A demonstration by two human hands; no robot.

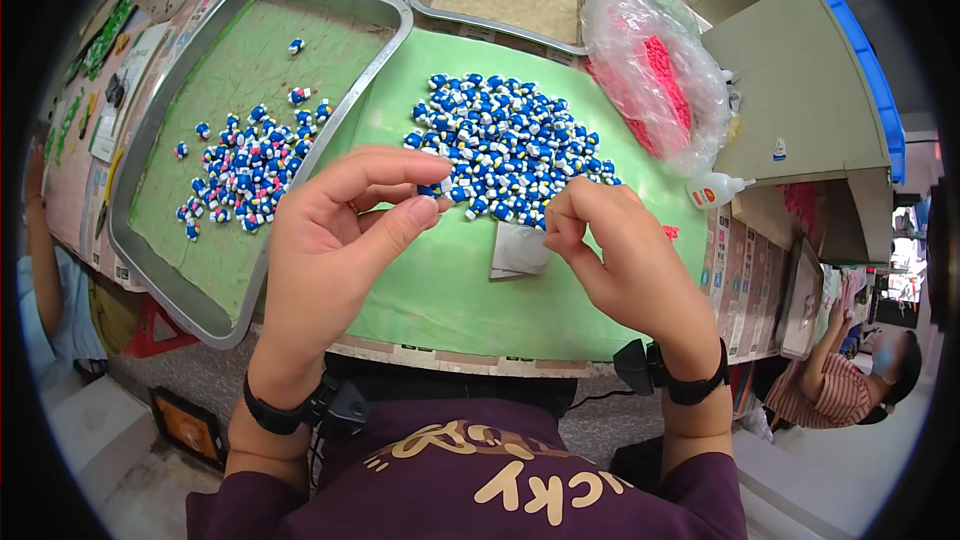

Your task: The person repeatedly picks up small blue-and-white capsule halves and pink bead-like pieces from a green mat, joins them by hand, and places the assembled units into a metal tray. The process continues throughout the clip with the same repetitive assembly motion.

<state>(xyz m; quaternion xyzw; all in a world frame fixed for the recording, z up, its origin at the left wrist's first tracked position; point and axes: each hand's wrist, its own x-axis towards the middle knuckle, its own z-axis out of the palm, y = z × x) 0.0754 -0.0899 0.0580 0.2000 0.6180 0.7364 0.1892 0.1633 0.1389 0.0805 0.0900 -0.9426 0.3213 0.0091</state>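
Between the thumb and fingertips of my left hand [330, 240] is a small blue-and-white figurine [444, 185], partly hidden by the fingers. My right hand [625, 265] is closed in a pinch just right of a small white square pad [519, 251]; what its fingertips hold, if anything, is hidden. Beyond both hands a heap of little blue-and-white figurines [510, 135] with yellow bits is spread on a green mat [440, 310]. At the left, a metal tray [125, 210] holds more such figurines [250, 165], these with pink parts showing.
A clear plastic bag [620, 30] of pink pieces [660, 90] lies at the right, beside a small white squeeze bottle [718, 190]. Another metal tray [505, 32] stands at the back. A grey cabinet [800, 80] rises at the right. Other people [840, 380] sit on both sides.
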